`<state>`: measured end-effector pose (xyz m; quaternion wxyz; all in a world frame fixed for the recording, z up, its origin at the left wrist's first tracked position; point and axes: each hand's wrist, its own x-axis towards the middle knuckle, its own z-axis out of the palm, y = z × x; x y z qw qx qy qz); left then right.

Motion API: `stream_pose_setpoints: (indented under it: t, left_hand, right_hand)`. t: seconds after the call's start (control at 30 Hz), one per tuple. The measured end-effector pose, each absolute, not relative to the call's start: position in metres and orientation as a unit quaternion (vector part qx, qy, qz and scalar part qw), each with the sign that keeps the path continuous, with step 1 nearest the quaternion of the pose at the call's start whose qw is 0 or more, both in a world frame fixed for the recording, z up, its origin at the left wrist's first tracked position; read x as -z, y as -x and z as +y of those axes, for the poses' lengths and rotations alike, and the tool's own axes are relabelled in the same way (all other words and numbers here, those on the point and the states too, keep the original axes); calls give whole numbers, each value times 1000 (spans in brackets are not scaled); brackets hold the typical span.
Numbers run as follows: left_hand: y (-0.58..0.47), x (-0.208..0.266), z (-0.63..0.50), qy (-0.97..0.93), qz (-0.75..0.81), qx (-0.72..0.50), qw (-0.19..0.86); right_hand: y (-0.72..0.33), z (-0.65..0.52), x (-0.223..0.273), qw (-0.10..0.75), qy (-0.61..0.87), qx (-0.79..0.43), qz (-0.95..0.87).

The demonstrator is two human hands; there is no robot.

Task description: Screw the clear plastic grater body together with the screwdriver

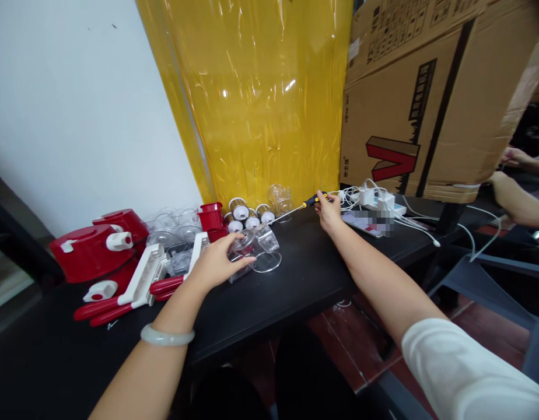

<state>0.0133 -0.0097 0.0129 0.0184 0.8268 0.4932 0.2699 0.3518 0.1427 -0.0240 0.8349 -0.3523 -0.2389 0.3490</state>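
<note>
A black table (304, 280) spans the scene, with a printed cardboard carton (392, 111) at far right and red plastic housings (88, 254) at left. The left hand (214, 262) curves around clear plastic parts (266, 239) mid-table; whether it grips them, I cannot tell. The right hand (329, 213) grips a yellow-and-black screwdriver (310, 201), its shaft pointing left toward them.

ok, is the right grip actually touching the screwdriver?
Touching. The head view shows the right grip with its fingers wrapped around the rear of the screwdriver's black-and-yellow handle, no gap between.
</note>
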Motion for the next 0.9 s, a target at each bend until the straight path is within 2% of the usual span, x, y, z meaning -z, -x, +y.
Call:
stream_pose_setpoints:
  t: [0.9]
  left_hand:
    - [-11, -10, -7, -830, 486, -273, 14]
  right_hand:
    - [-359, 145, 23, 830, 333, -374, -248]
